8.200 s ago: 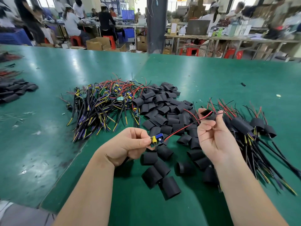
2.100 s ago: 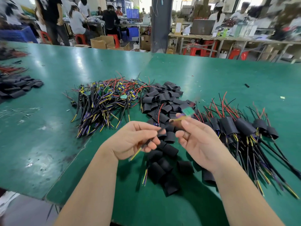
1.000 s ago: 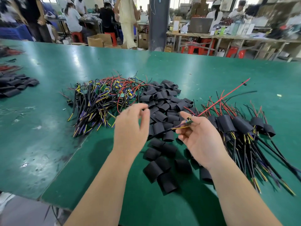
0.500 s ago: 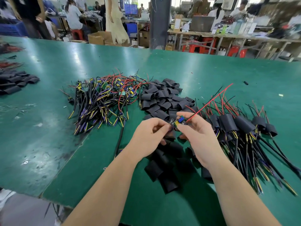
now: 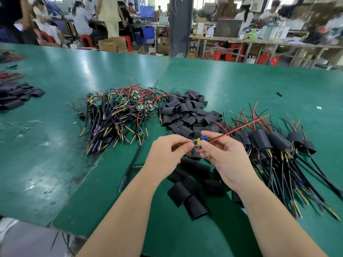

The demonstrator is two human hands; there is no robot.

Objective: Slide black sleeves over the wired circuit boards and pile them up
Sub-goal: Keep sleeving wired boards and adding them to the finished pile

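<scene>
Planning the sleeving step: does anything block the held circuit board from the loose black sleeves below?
Nothing visible. The small yellow-and-blue circuit board, pinched by the left hand and right hand, hangs above the loose black tube sleeves.

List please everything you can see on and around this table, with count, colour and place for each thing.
table: one, green, fills the foreground
bare wired boards: a heap, black, yellow and red wires, left of centre
loose sleeves: a heap, black, centre, some nearer beneath the hands
sleeved boards: a pile, black, right
far sleeves: a small heap, black, left edge
stools: several, red, behind the table
pillar: one, dark, background
held circuit board: one, yellow and blue parts, red wire, between both hands
left hand: fingers pinch the board
right hand: fingers pinch the board
</scene>
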